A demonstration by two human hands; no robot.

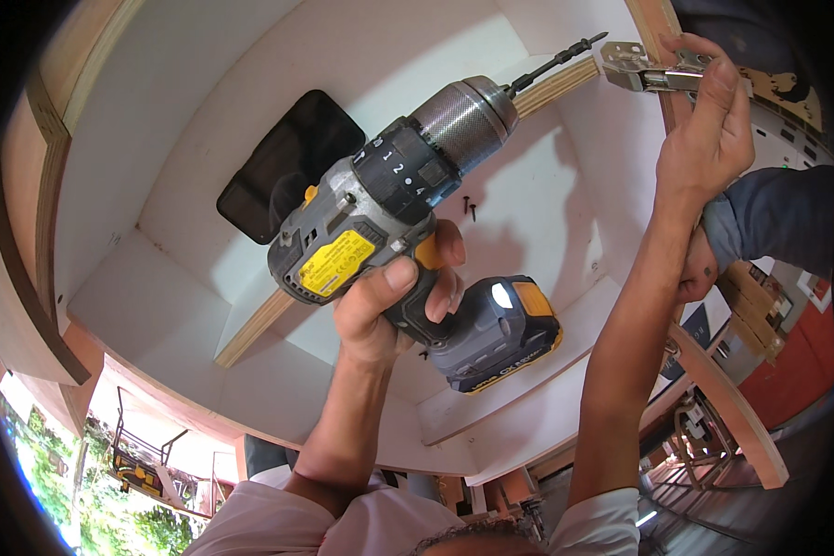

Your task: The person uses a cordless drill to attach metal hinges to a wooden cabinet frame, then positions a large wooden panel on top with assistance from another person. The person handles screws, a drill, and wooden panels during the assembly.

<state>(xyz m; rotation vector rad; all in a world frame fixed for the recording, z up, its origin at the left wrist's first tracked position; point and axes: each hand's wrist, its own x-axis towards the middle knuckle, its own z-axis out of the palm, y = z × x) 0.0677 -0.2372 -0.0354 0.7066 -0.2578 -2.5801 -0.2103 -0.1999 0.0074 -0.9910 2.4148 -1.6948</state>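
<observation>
While looking from the left, seeing the pale side wall of a big white box (134, 130), then a flat black phone-like thing (287, 171) lying inside, left of the middle. Next, in the middle, wrapping the left hand (371, 306) around the handle of a drill (394, 181), and resting a finger by the yellow trigger (426, 252). Just right of that, seeing two small dark screws (473, 211) lying loose. Pointing the thin bit (556, 60) up and right, looking near a metal hinge (625, 67) in the upper right. Pinching that hinge between the thumb and fingers of the right hand (709, 144), by the box's wooden edge (653, 28). Just below, seeing a co-worker's hand (698, 271) in a blue sleeve (769, 213).

Maybe risking a poked right finger, from squeezing the trigger too soon or slipping off the shiny metal. Maybe losing the screws too, from bumping them. Having more room for moving over the white middle, but finding little at the upper right, between wooden edge, hinge and fingers.
</observation>
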